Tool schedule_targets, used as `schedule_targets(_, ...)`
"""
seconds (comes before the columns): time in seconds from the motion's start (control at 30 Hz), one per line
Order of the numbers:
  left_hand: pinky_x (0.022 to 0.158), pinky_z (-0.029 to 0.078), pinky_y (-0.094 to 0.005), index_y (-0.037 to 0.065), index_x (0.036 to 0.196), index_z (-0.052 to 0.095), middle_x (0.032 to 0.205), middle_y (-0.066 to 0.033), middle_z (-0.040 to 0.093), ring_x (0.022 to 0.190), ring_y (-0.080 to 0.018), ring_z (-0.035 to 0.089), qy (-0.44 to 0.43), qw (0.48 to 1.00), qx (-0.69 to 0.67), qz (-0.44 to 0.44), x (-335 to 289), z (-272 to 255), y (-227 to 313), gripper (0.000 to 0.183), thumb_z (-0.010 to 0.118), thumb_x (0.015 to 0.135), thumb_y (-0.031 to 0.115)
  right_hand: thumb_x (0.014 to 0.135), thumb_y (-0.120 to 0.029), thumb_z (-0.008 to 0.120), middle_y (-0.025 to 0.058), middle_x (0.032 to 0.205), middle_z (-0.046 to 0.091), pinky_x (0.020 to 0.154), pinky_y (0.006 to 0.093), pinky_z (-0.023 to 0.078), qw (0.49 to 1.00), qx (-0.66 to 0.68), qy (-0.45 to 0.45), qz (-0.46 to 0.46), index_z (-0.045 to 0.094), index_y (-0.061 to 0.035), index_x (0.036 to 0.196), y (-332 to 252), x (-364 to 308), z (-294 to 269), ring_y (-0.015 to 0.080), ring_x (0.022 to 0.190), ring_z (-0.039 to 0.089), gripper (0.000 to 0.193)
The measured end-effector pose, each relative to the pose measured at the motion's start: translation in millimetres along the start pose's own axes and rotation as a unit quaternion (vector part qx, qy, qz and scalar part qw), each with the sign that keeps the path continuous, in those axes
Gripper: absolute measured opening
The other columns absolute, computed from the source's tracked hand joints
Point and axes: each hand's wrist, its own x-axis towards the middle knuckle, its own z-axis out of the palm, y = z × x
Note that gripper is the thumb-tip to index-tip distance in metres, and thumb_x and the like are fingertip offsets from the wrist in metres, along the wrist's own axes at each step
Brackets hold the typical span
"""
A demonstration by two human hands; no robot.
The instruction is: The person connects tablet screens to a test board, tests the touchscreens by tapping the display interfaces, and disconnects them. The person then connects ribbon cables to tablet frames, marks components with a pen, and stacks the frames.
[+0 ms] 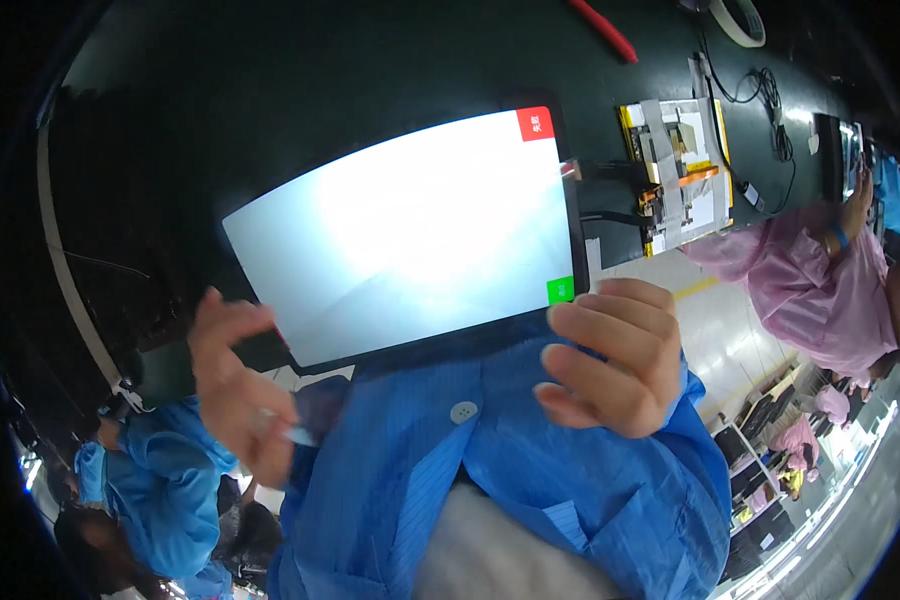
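Note:
A tablet-like display panel (400, 240) lies tilted in front of me, its screen glowing white. One right-hand corner carries a red square (535, 124), the nearer one a green square (561, 290). My left hand (235, 390), smeared by motion, is by the panel's near left corner; contact is unclear. A small pale bit shows at its lower fingers, too blurred to name. Beside the green square, my right hand (620, 355) has loosely curled, separated fingers with nothing seen in them. Short dark cables (610, 215) run from the panel's right edge to a taped circuit assembly (675, 175).
On the dark table (270, 80) lie a red pen-like tool (606, 30), a tape roll (740, 22) and a coiled black cable (773, 105). A person in pink (820, 280) works at the right. Another in blue (160, 490) sits at lower left.

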Motion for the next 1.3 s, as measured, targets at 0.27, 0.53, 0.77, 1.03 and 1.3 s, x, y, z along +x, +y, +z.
schedule_targets(0.27,0.081,0.039,-0.0359,0.015,0.067,0.063,0.111,-0.0165,0.063,0.094,-0.0221,0.059,-0.096,0.987,-0.101,0.075,13.2,34.8,37.0,0.007,0.058,0.066,0.020,0.074,-0.016,0.065,-0.0045,0.073,0.060,0.108,0.0681,0.013,0.995,0.031,-0.095,0.005,0.054,-0.0144,0.069,0.8,7.4,22.8,0.0193,0.100,0.063,0.012)
schedule_targets(0.53,0.109,0.024,-0.0449,0.015,0.138,0.046,0.146,-0.0137,0.034,0.134,-0.0320,0.031,0.243,0.914,0.065,-0.318,-10.2,50.0,-38.5,0.049,0.042,0.090,0.030,0.079,-0.014,0.048,0.0156,0.107,0.065,0.111,0.0544,0.018,0.965,-0.070,-0.100,0.230,0.057,-0.0083,0.069,73.5,21.7,-37.9,0.0349,0.125,0.046,0.014)
schedule_targets(0.77,0.110,0.022,-0.0423,0.011,0.134,0.048,0.141,-0.0120,0.042,0.132,-0.0296,0.032,0.267,0.924,0.015,-0.274,-10.7,71.4,-53.9,0.050,0.043,0.085,0.021,0.084,-0.019,0.048,0.0135,0.105,0.068,0.112,0.0498,0.019,0.942,-0.050,-0.169,0.284,0.053,-0.0058,0.071,81.2,18.0,-23.9,0.0277,0.119,0.054,0.020)
schedule_targets(1.03,0.110,0.027,-0.0377,0.001,0.133,0.048,0.138,-0.0167,0.046,0.131,-0.0297,0.039,0.336,0.933,-0.107,-0.072,2.3,61.9,-46.9,0.048,0.034,0.093,0.024,0.091,-0.013,0.042,0.0194,0.110,0.065,0.102,0.0375,0.035,0.969,0.017,-0.076,0.234,0.052,-0.0005,0.079,68.7,6.4,-35.3,0.0235,0.109,0.058,0.020)
schedule_targets(1.3,0.108,0.026,-0.0327,-0.009,0.131,0.044,0.135,-0.0206,0.047,0.127,-0.0279,0.042,0.325,0.931,-0.055,-0.160,-9.3,66.9,-46.6,0.054,0.040,0.095,0.031,0.091,-0.016,0.045,0.0159,0.113,0.063,0.098,0.0340,0.036,0.957,0.028,-0.122,0.261,0.056,-0.0038,0.089,73.8,10.9,-27.7,0.0196,0.106,0.055,0.016)
